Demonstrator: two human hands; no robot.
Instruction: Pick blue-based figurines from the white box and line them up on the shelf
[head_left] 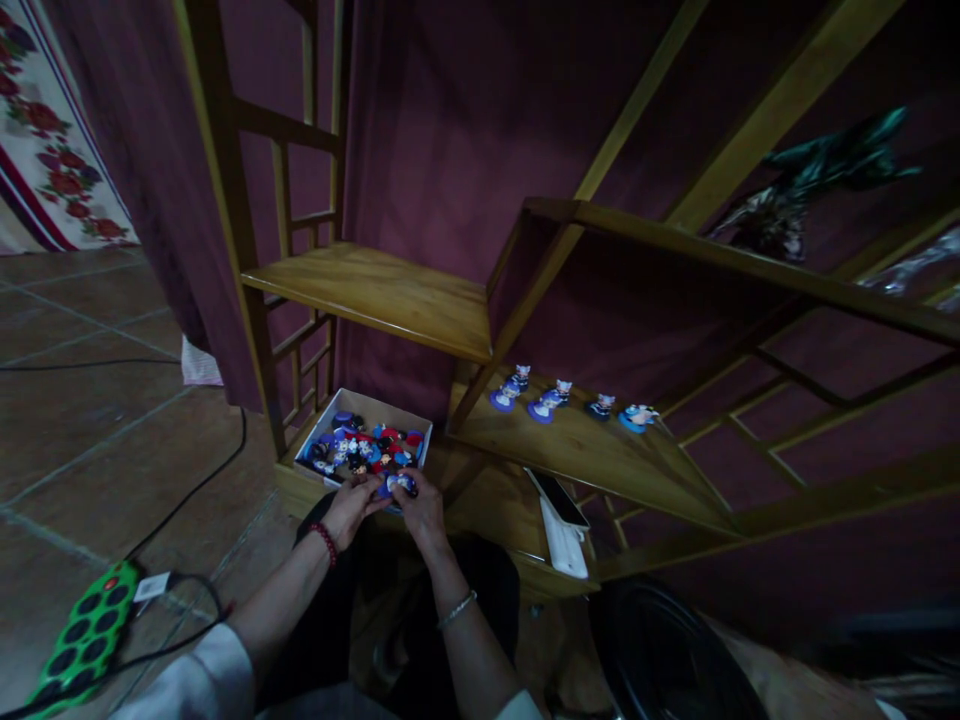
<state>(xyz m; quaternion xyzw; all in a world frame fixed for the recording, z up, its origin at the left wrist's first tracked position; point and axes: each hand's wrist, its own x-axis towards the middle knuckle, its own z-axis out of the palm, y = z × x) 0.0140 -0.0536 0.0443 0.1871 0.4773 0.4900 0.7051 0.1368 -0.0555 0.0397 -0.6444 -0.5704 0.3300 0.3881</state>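
Over the near edge of an open box [384, 408], pinches a small purple-and-white figurine [397, 486] between the fingers of the left hand [352, 508] and the right hand [421, 510]. Just beyond, shows jumbled figurines [367, 450] inside the box. To the right, has a dark-screened phone [559, 498] leaning over a white object [564, 542]. Farther off, lines up standing figurines [545, 406] along a wooden shelf [600, 450], before a purplish backdrop [450, 130].

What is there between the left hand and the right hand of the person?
Between the left hand and the right hand is a small blue-and-white figurine, held at the box's near side, as the head view shows.
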